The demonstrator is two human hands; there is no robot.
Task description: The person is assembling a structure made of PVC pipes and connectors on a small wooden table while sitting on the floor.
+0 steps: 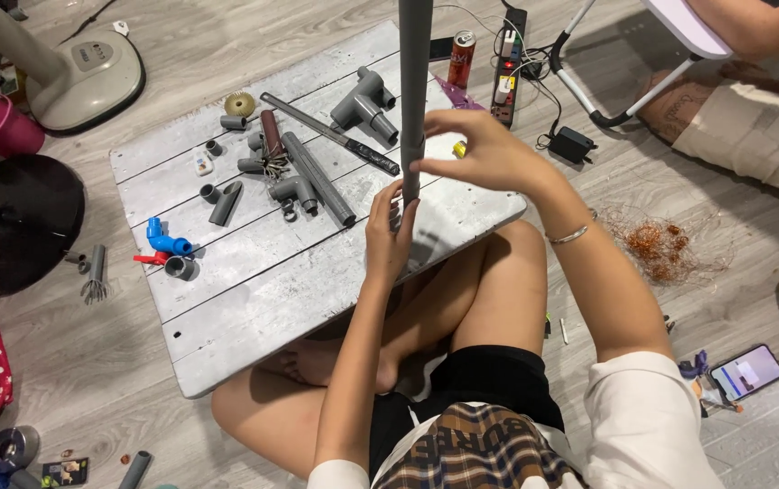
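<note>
A long grey plastic pipe [414,81] stands upright on the grey wooden board [263,272] that rests on my crossed legs. My left hand [389,237] wraps around the pipe's lower part, near the board. My right hand [485,152] pinches the pipe a little higher, fingers spread over it. On the board's far left half lie several grey pipe fittings [294,190], a grey pipe piece [317,178], a grey tee joint [367,101], a dark long tool [331,133] and a blue elbow fitting [168,242].
A drink can [461,58] and a power strip [506,68] stand beyond the board. A fan base [81,77] is at far left. Tangled copper wire [659,244] and a phone [746,372] lie on the floor to my right. Another person's leg [752,127] rests at top right.
</note>
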